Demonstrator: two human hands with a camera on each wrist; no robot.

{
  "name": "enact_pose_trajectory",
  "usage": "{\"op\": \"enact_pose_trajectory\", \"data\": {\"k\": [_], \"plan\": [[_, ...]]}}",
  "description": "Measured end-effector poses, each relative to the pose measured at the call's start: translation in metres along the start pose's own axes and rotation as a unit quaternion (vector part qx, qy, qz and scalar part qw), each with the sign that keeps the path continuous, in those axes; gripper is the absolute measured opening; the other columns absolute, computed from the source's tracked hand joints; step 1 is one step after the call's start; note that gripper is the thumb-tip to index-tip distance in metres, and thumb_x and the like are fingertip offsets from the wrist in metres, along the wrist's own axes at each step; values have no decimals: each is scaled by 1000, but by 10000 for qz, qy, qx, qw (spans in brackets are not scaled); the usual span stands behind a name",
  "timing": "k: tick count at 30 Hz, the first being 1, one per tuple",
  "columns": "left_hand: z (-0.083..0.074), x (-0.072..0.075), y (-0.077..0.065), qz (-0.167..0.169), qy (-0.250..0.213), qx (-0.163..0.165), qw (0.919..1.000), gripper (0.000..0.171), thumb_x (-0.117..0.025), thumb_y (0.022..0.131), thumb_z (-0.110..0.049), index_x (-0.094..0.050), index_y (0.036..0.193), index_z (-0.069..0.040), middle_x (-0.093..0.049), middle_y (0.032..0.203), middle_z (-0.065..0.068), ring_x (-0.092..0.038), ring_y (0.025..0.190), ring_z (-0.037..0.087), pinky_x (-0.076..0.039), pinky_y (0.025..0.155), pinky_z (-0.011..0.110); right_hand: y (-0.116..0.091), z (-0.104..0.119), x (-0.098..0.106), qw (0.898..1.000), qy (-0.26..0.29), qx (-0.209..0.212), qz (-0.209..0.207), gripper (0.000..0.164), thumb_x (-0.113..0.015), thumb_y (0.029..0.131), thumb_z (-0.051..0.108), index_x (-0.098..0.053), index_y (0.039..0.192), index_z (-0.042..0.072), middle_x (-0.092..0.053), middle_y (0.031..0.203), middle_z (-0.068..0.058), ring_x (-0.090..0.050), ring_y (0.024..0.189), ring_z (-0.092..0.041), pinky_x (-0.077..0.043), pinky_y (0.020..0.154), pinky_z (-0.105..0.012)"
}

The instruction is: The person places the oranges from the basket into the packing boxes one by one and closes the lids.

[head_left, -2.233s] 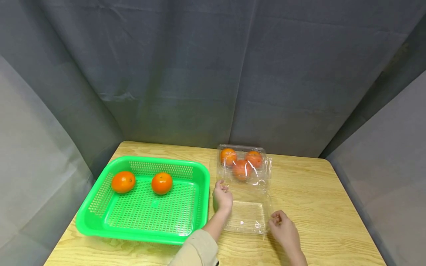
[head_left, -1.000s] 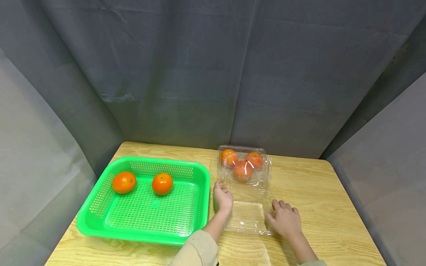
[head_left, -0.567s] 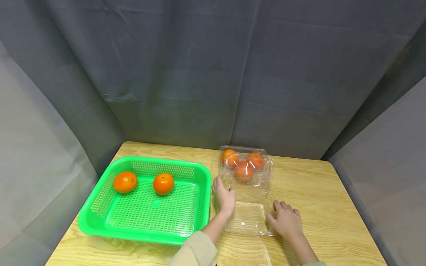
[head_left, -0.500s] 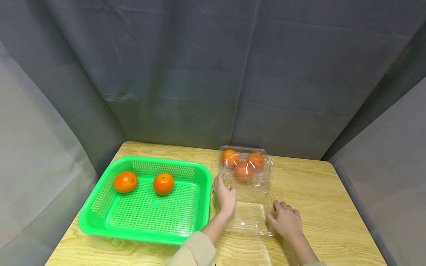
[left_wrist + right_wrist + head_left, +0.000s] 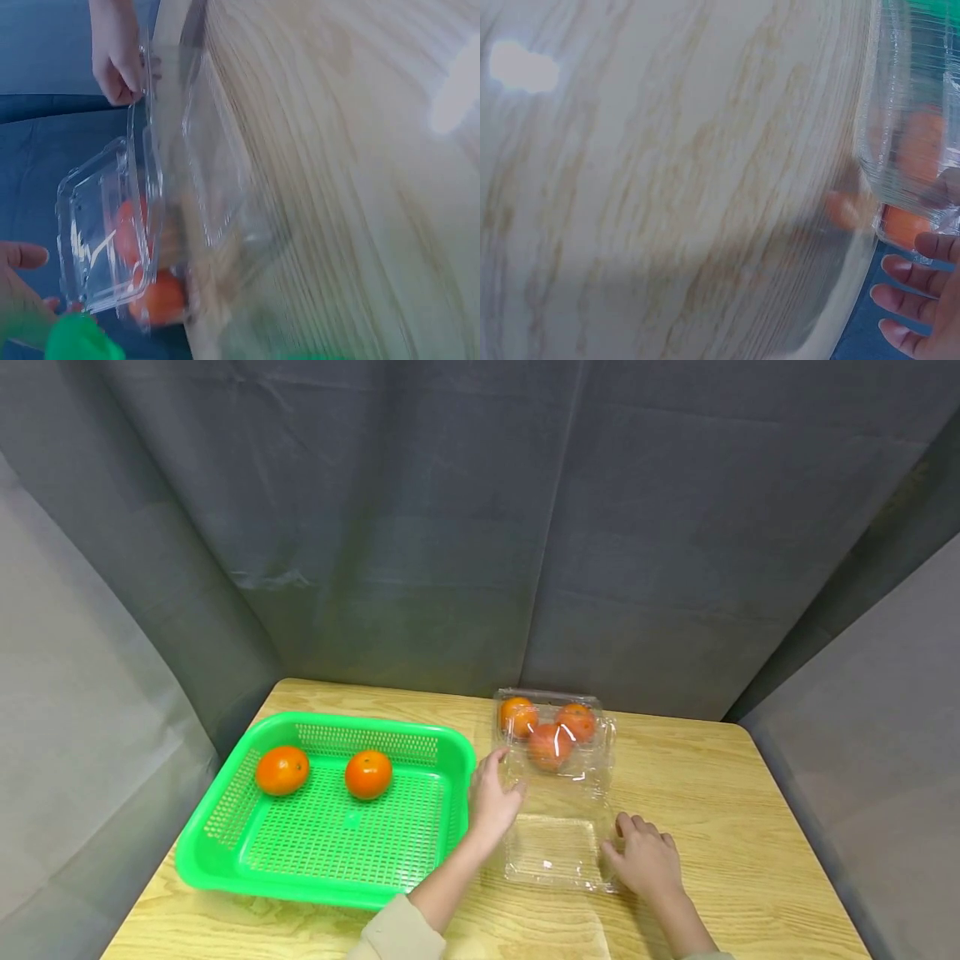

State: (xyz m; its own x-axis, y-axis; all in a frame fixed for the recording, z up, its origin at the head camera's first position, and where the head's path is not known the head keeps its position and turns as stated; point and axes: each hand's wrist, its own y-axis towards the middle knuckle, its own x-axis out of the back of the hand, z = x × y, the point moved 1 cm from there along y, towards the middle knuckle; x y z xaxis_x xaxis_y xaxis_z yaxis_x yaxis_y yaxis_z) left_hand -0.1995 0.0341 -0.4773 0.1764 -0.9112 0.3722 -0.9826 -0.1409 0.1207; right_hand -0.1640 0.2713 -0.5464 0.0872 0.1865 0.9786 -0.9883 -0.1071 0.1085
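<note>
An unfolded clear plastic clamshell box [image 5: 555, 847] lies before me, its near half holding nothing. Beyond it, three oranges [image 5: 518, 717] show through clear plastic. My left hand [image 5: 495, 800] hovers between the box's left side and the green basket [image 5: 225, 877], thumb and fingers apart and holding nothing. In the left wrist view that hand [image 5: 21, 300] shows at the edge, beside the clear lid [image 5: 97, 232]. At the box's right edge rests my right hand [image 5: 645, 860], fingers spread outside and thumb at the rim. The right wrist view shows its loosely spread fingers [image 5: 911, 277].
Two more oranges, one at left [image 5: 282, 771] and one further right [image 5: 368, 775], sit in the basket. It stands close to the box on the wooden table [image 5: 720, 802]. Grey curtains [image 5: 390, 527] hang behind and along both sides.
My left hand's curled fingers have straightened, and it has drawn left from the box toward the basket. Earlier, my right hand shifted to the box's right edge and its fingers spread; since then it stays.
</note>
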Motion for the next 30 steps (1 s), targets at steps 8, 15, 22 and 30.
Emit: {"op": "enact_pose_trajectory", "data": {"k": [8,15,22,30], "plan": [[8,37,4,971,818,-656,9897,56,-64,76,-10,-46,129,-4,-47,130,15,-41,119,37,-31,97,54,0,0,0,10000,2,5,9,29,-60,82,35,-53,93,9,-56,84,-4,-55,78,-26,-43,71,-50],[27,72,16,864,2258,-1297,9616,64,-65,74,-16,-41,132,-4,-45,131,16,-39,121,36,-27,101,54,0,-1,0,10000,39,-24,44,29,-60,82,34,-53,94,8,-57,85,-5,-56,83,-29,-42,75,-54],[45,105,32,871,3422,-1695,9201,69,-67,73,-23,-40,135,-10,-41,135,15,-35,124,33,-25,103,52,0,-1,0,10000,33,-29,24,29,-60,82,34,-54,94,8,-58,88,-7,-57,86,-32,-40,79,-58],[65,134,49,939,4229,-1714,8848,76,-70,70,-27,-37,137,-15,-34,140,15,-29,128,33,-22,103,57,0,-1,0,10000,43,-23,37,30,-60,82,35,-54,94,8,-58,87,-6,-57,85,-31,-40,79,-58]]}}
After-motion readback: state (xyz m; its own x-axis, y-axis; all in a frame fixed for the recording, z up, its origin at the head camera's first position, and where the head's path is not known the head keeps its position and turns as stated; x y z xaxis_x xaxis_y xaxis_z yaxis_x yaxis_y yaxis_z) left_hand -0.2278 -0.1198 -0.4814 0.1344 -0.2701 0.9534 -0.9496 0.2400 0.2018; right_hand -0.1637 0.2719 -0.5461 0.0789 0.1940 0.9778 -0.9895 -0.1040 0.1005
